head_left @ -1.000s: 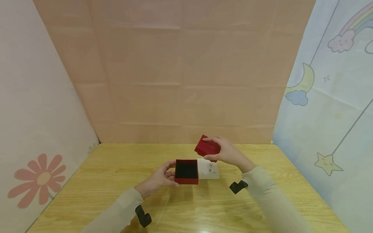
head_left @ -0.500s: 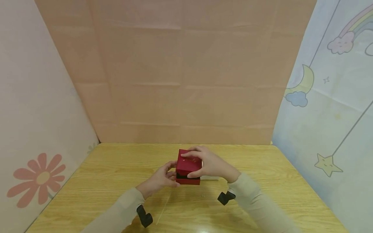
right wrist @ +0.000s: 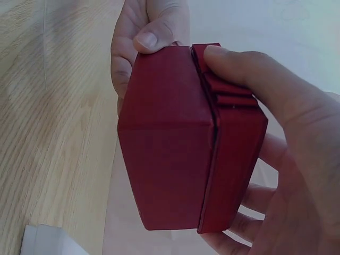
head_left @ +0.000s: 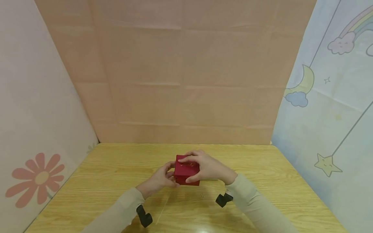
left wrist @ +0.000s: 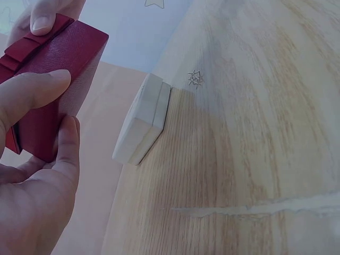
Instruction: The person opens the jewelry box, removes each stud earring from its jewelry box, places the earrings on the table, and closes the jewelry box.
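Note:
Both hands hold a small red gift box above the table. My left hand (head_left: pixel 158 177) grips its base (right wrist: pixel 164 159) from the left, thumb on the near side and fingers underneath. From the right, my right hand (head_left: pixel 211 166) grips the lid (right wrist: pixel 236 154) by its edges, the thumb by a folded ribbon bow (right wrist: pixel 228 87). The lid sits over the base with a thin dark seam between them. Gold lettering shows on the lid's top in the head view. The black inside of the box is hidden.
A white box (left wrist: pixel 141 122) stands on the wooden table (head_left: pixel 131 161) behind the right hand, mostly hidden in the head view. A small spiky metallic thing (left wrist: pixel 195 78) lies nearer the front. A pale streak (left wrist: pixel 255 210) runs along the tabletop. Fabric walls (head_left: pixel 180 81) enclose the table.
My right hand has brought the red lid left from over the white box and lowered it onto the base, covering the black inside. The left hand has stayed in place, holding the base.

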Motion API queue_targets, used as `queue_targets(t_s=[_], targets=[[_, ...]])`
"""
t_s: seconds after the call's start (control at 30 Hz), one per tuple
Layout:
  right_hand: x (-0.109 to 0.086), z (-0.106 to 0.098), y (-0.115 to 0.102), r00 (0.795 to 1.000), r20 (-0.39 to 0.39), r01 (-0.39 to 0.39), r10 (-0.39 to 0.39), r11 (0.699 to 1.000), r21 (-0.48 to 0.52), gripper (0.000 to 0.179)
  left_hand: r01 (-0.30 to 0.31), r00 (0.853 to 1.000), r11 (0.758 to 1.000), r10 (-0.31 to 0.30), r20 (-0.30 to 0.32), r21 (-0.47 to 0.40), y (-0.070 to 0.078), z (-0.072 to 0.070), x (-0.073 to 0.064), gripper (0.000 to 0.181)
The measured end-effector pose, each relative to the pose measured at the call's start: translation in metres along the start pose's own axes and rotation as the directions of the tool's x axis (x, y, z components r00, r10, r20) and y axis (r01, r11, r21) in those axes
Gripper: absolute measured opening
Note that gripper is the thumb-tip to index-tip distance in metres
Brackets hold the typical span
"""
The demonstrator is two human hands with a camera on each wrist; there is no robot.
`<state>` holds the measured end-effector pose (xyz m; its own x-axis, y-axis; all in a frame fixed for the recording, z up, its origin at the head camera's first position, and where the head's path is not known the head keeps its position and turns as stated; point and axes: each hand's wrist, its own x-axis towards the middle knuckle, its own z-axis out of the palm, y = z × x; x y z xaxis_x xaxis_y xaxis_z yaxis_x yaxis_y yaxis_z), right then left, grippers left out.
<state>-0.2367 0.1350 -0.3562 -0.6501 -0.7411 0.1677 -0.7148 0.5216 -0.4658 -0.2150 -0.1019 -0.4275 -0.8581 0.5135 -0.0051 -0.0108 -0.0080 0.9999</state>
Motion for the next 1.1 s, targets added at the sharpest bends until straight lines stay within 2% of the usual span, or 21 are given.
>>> queue_targets(t_s=[0.47,0.8,1.1], targets=[[-0.002,-0.001,-0.004,1.0,0.015,0.02,-0.02,1.0,-0.01,0.064,0.013,1.0,1.0,-0.013,0.0,-0.014,0.002,0.0,-0.003,0.084],[-0.003,0.007,0.001,1.0,0.023,0.009,-0.009,1.0,-0.02,0.064,0.008,1.0,1.0,-0.008,0.009,-0.027,0.002,0.001,-0.003,0.083],[-0.004,0.012,0.004,0.999,0.036,-0.014,0.013,1.0,0.025,0.065,0.023,1.0,0.999,-0.023,0.001,-0.025,-0.001,0.0,-0.002,0.087]])
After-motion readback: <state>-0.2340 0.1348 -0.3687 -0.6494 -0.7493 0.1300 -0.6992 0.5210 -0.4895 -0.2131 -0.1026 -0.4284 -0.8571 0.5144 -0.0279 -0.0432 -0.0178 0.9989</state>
